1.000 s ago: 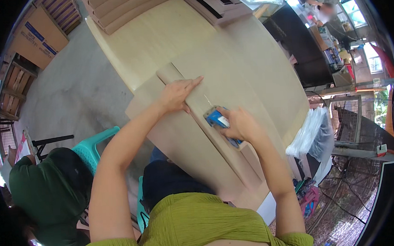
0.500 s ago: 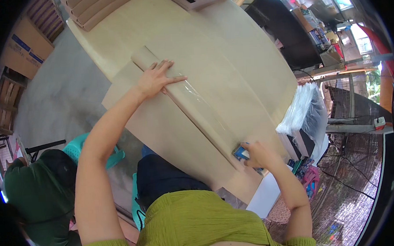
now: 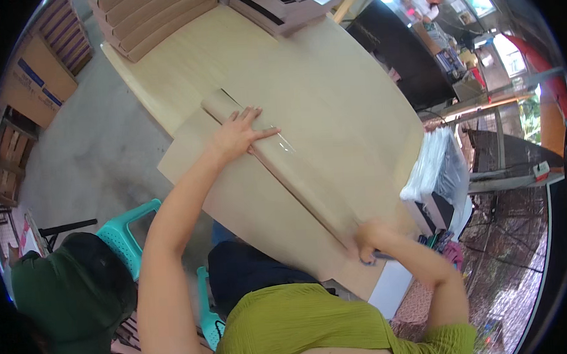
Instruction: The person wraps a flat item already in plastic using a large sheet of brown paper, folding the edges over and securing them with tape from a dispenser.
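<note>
A flat sheet of brown cardboard (image 3: 259, 209) lies on a pale wooden table (image 3: 330, 92), with a long folded flap (image 3: 296, 183) running diagonally across it. My left hand (image 3: 237, 136) presses flat on the far end of that flap, fingers spread. A strip of clear shiny tape (image 3: 283, 143) shows just beside those fingers. My right hand (image 3: 370, 239) is at the near end of the flap by the cardboard's edge. It is closed around a blue tape dispenser (image 3: 380, 256), of which only a small part shows.
A stack of clear plastic bags (image 3: 435, 170) lies at the table's right edge. Flat cardboard stacks (image 3: 156, 18) sit at the far end. A teal plastic stool (image 3: 124, 231) and a person in dark green (image 3: 68, 306) are at my left. Cartons (image 3: 39, 80) stand on the floor.
My right hand has drawn the tape dispenser down the flap, from its middle to the near end. My left hand stayed pressed on the far end.
</note>
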Demonstrator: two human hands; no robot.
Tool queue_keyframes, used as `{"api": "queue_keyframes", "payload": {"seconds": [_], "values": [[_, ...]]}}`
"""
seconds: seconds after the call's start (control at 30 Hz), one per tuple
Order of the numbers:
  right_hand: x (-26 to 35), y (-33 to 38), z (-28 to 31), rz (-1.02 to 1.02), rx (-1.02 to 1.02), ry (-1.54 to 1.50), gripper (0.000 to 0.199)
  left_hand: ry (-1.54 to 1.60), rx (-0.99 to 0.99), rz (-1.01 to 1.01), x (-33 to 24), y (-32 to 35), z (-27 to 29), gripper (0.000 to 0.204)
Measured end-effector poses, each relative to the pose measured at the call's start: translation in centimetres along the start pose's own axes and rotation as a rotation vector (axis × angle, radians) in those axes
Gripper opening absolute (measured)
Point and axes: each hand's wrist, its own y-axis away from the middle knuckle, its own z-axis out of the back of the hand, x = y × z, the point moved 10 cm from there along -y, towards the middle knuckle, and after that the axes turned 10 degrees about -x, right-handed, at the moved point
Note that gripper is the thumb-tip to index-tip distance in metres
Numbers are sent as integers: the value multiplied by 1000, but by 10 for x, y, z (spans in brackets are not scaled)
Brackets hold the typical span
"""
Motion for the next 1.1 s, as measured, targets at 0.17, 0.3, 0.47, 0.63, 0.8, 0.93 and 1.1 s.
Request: {"api": "queue_keyframes", "payload": {"seconds": [0.17, 0.3, 0.47, 0.63, 0.8, 0.93, 1.1], "values": [[-50, 121, 86, -46, -1044, -770, 68, -47, 42, 3, 10, 13, -7, 92], [-52, 130, 94, -245, -1820, -922, 76, -10, 31, -21, 4, 3, -8, 89], [-38, 61, 86, -185, -1933, -915, 76, -25, 35, -44, -4, -2, 5, 84], [-19, 29, 163, -102, -2015, -947, 74, 118, -25, -5, 12, -2, 10, 116], [-12, -11, 263, -95, -2053, -956, 80, 409, -134, 209, 43, -1, 11, 152], [-17, -26, 311, -140, -2151, -914, 83, 399, -176, 243, 48, 0, 1, 161], [-10, -20, 294, -169, -2204, -906, 82, 375, -198, 201, 50, 0, -6, 154]]}}
